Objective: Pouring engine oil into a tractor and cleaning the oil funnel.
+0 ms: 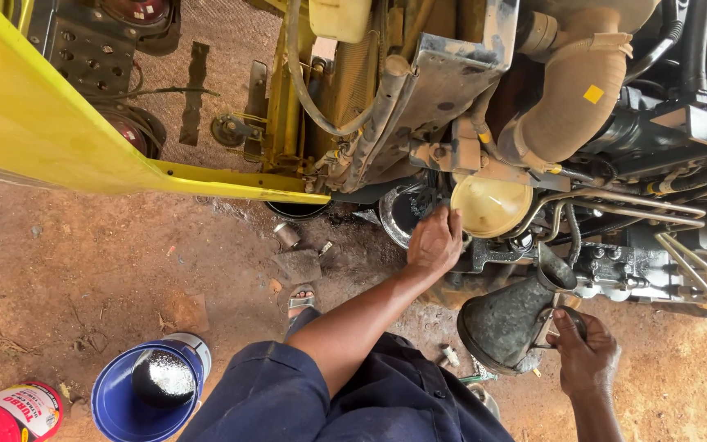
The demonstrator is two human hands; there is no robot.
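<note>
My left hand (435, 241) reaches up to the engine, with its fingers curled over a metal fitting (488, 254) just below a round cream-coloured bowl (491, 205). What lies under the fingers is hidden. My right hand (587, 356) grips the handle of a dirty grey metal funnel (505, 323). The funnel is tilted, and its narrow spout (556, 274) points up against the engine block (640, 270) next to the thin metal pipes (632, 205).
A yellow body panel (34, 123) juts out at the upper left over the dirt ground (83, 270). A blue bucket (128, 401) holding a dark bowl and a red can (10, 413) stand at the lower left. A dark pan (296, 210) and a shiny pan (403, 214) sit under the engine. My sandalled foot (300, 301) is nearby.
</note>
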